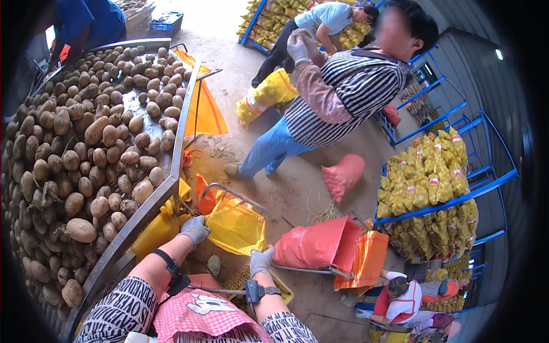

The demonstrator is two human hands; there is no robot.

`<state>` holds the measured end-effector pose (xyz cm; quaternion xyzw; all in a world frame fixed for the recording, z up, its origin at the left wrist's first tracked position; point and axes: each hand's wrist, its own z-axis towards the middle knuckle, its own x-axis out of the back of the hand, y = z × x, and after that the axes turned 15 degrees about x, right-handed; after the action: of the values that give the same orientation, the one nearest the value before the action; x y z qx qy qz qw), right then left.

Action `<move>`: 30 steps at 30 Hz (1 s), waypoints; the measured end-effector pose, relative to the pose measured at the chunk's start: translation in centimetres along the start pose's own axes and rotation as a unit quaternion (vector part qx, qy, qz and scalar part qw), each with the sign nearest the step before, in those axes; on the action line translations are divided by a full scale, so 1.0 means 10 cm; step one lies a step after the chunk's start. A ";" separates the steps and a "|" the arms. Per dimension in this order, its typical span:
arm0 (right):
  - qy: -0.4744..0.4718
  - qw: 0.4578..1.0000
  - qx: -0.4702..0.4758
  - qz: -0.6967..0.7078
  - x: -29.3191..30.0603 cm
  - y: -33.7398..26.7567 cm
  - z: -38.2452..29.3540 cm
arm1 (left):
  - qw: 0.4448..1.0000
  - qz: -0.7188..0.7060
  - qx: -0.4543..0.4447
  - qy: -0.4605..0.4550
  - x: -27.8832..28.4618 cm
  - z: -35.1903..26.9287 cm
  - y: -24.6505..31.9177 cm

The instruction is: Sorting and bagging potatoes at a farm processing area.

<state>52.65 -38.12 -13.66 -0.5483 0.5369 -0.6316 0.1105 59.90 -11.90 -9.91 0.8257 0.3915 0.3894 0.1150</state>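
Observation:
My left hand (195,230), in a grey work glove, pinches the near-left edge of a yellow mesh bag (237,227). My right hand (261,260), gloved alike, grips the bag's near-right edge, so the bag's mouth is spread between them. The far side of the bag lies against a metal hoop stand (235,193), with an orange sack (208,193) behind it. Whether the bag is hooked onto the hoop cannot be told. Below my hands is a yellow plastic crate (240,281), partly hidden by my right forearm.
A metal-rimmed sorting table (173,178) heaped with potatoes (81,171) fills the left. Right of my hands lies a red sack (315,244) on a frame. A person (339,94) in stripes stands ahead. Blue racks (446,203) hold yellow bags; co-workers bend at lower right (401,300).

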 end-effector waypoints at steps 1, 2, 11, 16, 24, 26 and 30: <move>-0.020 0.999 -0.009 -0.034 0.01 -0.08 -0.04 | 1.000 -0.004 -0.008 0.009 0.02 -0.03 -0.02; -0.016 0.999 0.001 -0.028 0.03 -0.13 -0.05 | 1.000 0.021 0.004 0.018 0.04 -0.04 -0.03; -0.031 0.995 0.051 -0.085 0.08 -0.12 -0.21 | 0.998 0.056 0.028 -0.006 0.18 -0.25 0.02; -0.073 0.991 0.087 -0.073 0.10 0.11 -0.08 | 0.997 0.070 0.044 -0.001 0.13 -0.16 0.05; -0.091 0.980 0.165 0.063 -0.23 0.67 0.17 | 0.991 0.014 0.102 0.087 0.30 -0.05 0.33; -0.097 0.978 0.185 0.015 -0.25 0.63 0.16 | 0.989 0.024 0.098 0.109 0.35 0.05 0.33; -0.093 0.980 0.173 -0.012 -0.11 0.80 0.22 | 0.989 0.116 0.078 0.057 0.37 0.16 0.48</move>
<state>51.30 -41.75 -21.07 -0.5834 0.4006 -0.6625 0.2456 65.23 -12.21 -6.58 0.8482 0.3285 0.4151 -0.0183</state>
